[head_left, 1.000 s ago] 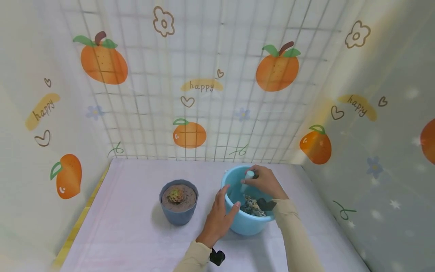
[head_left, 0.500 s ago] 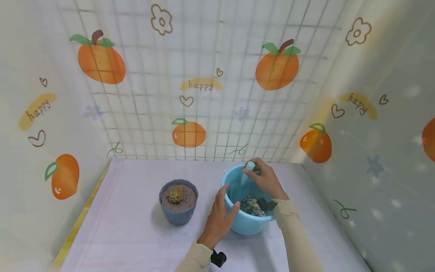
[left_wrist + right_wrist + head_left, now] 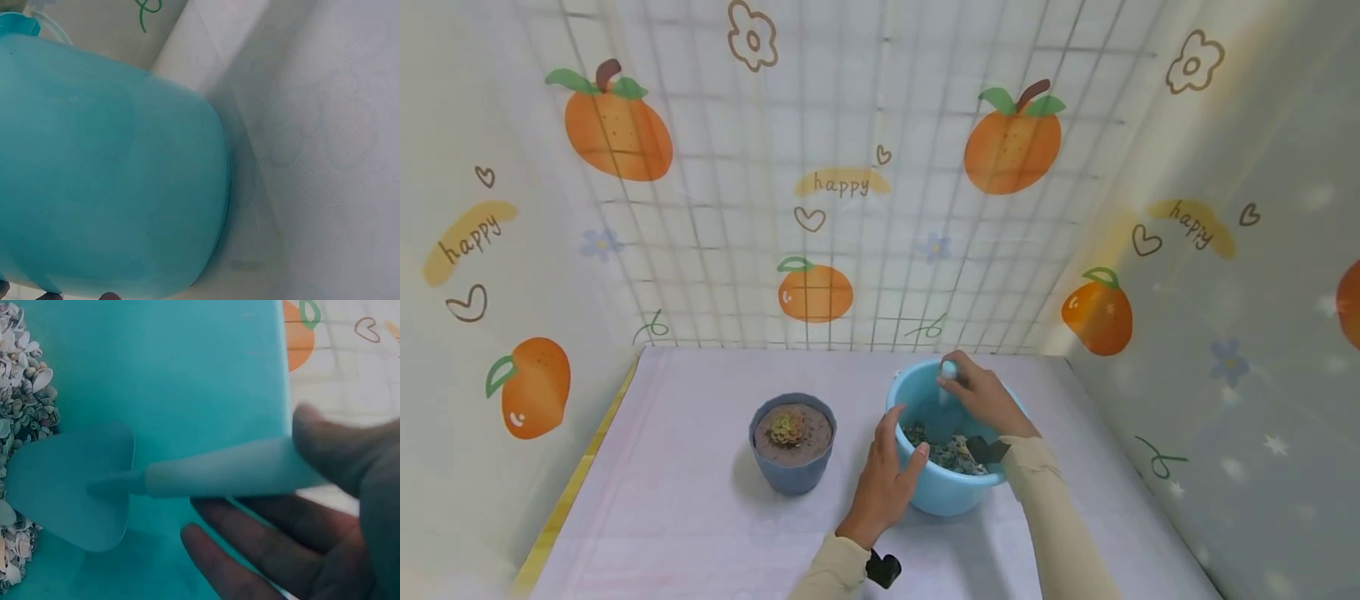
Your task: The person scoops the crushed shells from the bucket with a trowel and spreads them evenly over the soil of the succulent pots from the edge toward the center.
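Observation:
In the head view, a light-blue bucket point(image 3: 946, 493) stands on the table, with shells point(image 3: 957, 457) on its bottom. My left hand point(image 3: 880, 479) rests against its near-left side, thumb by the rim and fingers fairly straight along the outer wall. The left wrist view shows only a few fingertips point(image 3: 110, 296) at the bucket's wall. My right hand point(image 3: 985, 400) is over the bucket and holds a pale-blue hand trowel point(image 3: 219, 469) by its handle. Thumb and fingers lie on opposite sides of the handle. The blade dips into the shells, its tip hidden.
Left of the bucket stands a blue-grey pot point(image 3: 793, 475) with soil and a small succulent point(image 3: 788, 427). A white cloth covers the table point(image 3: 685, 500). Curtains printed with oranges point(image 3: 816, 293) hang behind and on both sides, over a wire grid at the back.
The right hand rises slightly with the trowel, and the handle now tilts differently, uncovering shells at the bucket's left. The left hand stays on the bucket. The head view tilts slightly.

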The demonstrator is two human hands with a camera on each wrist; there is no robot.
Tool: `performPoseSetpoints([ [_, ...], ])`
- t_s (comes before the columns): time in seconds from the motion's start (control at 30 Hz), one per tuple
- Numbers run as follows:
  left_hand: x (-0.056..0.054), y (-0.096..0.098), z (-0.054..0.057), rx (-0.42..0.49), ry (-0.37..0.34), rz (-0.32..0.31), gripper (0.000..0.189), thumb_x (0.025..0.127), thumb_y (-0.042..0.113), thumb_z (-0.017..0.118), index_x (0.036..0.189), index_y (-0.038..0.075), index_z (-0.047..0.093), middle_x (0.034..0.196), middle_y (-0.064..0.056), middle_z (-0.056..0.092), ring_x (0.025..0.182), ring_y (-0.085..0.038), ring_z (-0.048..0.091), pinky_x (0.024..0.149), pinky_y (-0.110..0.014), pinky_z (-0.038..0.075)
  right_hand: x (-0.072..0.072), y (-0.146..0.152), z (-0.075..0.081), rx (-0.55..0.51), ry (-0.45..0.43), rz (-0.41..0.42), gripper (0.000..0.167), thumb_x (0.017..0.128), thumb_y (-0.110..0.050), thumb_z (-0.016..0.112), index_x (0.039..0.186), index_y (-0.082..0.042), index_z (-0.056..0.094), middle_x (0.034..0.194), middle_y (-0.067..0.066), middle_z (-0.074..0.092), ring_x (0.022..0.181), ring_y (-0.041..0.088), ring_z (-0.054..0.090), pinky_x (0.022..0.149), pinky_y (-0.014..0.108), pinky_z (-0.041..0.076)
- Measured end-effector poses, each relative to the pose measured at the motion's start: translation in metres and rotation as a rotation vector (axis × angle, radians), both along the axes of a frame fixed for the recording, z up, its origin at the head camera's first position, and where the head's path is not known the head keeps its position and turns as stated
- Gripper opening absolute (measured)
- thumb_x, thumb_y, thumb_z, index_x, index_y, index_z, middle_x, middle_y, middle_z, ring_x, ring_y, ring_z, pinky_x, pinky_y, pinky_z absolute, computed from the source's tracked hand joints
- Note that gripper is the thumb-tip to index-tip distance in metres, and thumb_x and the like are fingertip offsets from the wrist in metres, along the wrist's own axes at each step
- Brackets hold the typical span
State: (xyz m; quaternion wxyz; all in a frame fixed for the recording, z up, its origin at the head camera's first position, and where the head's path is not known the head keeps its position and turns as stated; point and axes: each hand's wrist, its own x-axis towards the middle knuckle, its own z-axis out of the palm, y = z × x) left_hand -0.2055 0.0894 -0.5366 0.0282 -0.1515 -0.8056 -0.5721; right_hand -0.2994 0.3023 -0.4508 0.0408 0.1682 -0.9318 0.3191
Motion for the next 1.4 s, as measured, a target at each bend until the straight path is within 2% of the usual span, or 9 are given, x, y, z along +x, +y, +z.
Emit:
performPoseSetpoints([
  [0.13,0.0009,0.0008,-0.0003,0.002,-0.007,-0.005,0.073,0.106,0.064,0.044,0.166,0.036,0.014,0.167,0.0,0.027,0.147,-0.029,0.037,0.107,-0.067,0.039,0.0025,0.0012,0.0012,0.008,-0.013,-0.061,0.022,0.109,-0.024,0.06,0.122,-0.008,0.052,0.07,0.002,0.043,0.064,0.02,0.044,0.065,0.041,0.041],
  [0.3,0.0026,0.0008,-0.001,0.013,-0.007,0.004,0.072,0.106,0.064,0.044,0.166,0.038,0.014,0.167,0.001,0.027,0.147,-0.03,0.038,0.105,-0.069,0.039,0.0035,-0.0003,0.0006,0.047,-0.083,-0.061,0.025,0.111,-0.025,0.056,0.099,-0.004,0.048,0.072,0.004,0.038,0.063,0.019,0.039,0.062,0.037,0.038],
  [0.47,0.0025,0.0017,-0.0012,0.018,-0.005,0.004,0.073,0.105,0.065,0.044,0.166,0.038,0.014,0.167,0.0,0.026,0.147,-0.029,0.037,0.107,-0.069,0.038,0.005,-0.0007,0.0002,0.069,-0.119,-0.074,0.026,0.111,-0.024,0.054,0.098,-0.003,0.048,0.073,0.006,0.04,0.063,0.021,0.04,0.062,0.038,0.039],
  [0.67,0.0033,0.0016,-0.0002,0.008,-0.015,0.0,0.074,0.105,0.065,0.044,0.166,0.038,0.013,0.167,-0.001,0.026,0.148,-0.03,0.037,0.108,-0.069,0.037,0.0054,0.0009,-0.0002,0.068,-0.146,-0.078,0.03,0.112,-0.025,0.05,0.113,0.005,0.049,0.075,0.007,0.04,0.065,0.022,0.043,0.065,0.041,0.041],
  [0.8,0.0028,0.0013,-0.0008,0.009,-0.006,0.0,0.073,0.105,0.065,0.044,0.166,0.037,0.013,0.167,-0.001,0.026,0.147,-0.03,0.037,0.108,-0.069,0.038,0.0053,0.0011,0.0001,0.084,-0.163,-0.079,0.053,0.113,-0.026,0.048,0.142,0.016,0.038,0.079,0.008,0.042,0.076,0.026,0.051,0.074,0.045,0.044],
  [0.9,0.002,0.0009,-0.0008,0.007,0.0,0.0,0.074,0.105,0.065,0.043,0.166,0.036,0.013,0.167,-0.002,0.026,0.147,-0.03,0.037,0.108,-0.068,0.038,0.0052,0.0003,0.0005,0.088,-0.166,-0.083,0.057,0.113,-0.027,0.047,0.147,0.017,0.034,0.082,0.009,0.043,0.083,0.029,0.053,0.077,0.047,0.043],
  [1.0,0.002,0.0007,-0.0008,0.002,0.002,-0.002,0.074,0.105,0.065,0.043,0.166,0.034,0.013,0.167,-0.001,0.026,0.147,-0.03,0.038,0.108,-0.068,0.038,0.0071,-0.0005,0.0001,0.081,-0.166,-0.079,0.036,0.112,-0.025,0.05,0.122,0.01,0.051,0.082,0.01,0.046,0.079,0.027,0.052,0.073,0.045,0.044],
  [1.1,0.0023,0.0007,-0.0004,0.0,0.0,0.0,0.074,0.106,0.065,0.043,0.166,0.033,0.014,0.167,-0.002,0.026,0.146,-0.03,0.038,0.107,-0.069,0.039,0.0089,-0.0013,-0.0006,0.069,-0.174,-0.067,0.026,0.112,-0.023,0.052,0.098,-0.002,0.047,0.082,0.01,0.048,0.072,0.024,0.05,0.07,0.043,0.043],
  [1.4,0.0024,0.0002,0.0002,-0.003,-0.007,0.001,0.074,0.106,0.064,0.043,0.166,0.034,0.013,0.167,-0.001,0.026,0.146,-0.029,0.039,0.107,-0.068,0.039,0.0088,-0.003,-0.0006,0.05,-0.206,-0.055,0.027,0.111,-0.024,0.053,0.094,-0.006,0.044,0.083,0.01,0.051,0.072,0.024,0.051,0.069,0.041,0.044],
])
